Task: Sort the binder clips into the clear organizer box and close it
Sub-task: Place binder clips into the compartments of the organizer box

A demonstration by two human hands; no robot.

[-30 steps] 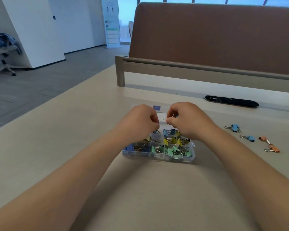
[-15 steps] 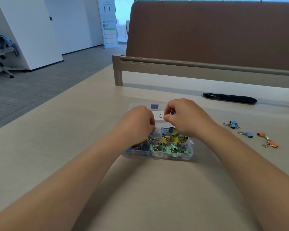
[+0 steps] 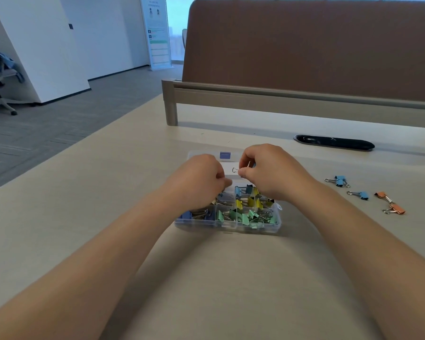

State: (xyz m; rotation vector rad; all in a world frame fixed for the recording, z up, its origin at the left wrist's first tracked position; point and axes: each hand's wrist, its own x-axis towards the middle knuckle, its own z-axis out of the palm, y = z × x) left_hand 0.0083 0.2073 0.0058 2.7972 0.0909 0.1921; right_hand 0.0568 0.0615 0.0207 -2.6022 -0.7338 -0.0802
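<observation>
Binder clips (image 3: 245, 212) fill the organizer box (image 3: 227, 225) just beneath the fingers. Loose clips (image 3: 361, 194) lie well off to their right. The right hand (image 3: 268, 173) seems to pinch the lid (image 3: 225, 155), thumb against forefinger. The left hand (image 3: 201, 177) is curled, and I cannot tell what it holds. Sorting looks unfinished, so gather the strays next.

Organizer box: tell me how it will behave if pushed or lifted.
The box looks like thin clear plastic, flat-bottomed: it would probably slide on the smooth table, not tip. Packed with metal clips, it is likely heavy for its size. The lid lies open, so tilting it may spill clips.
</observation>
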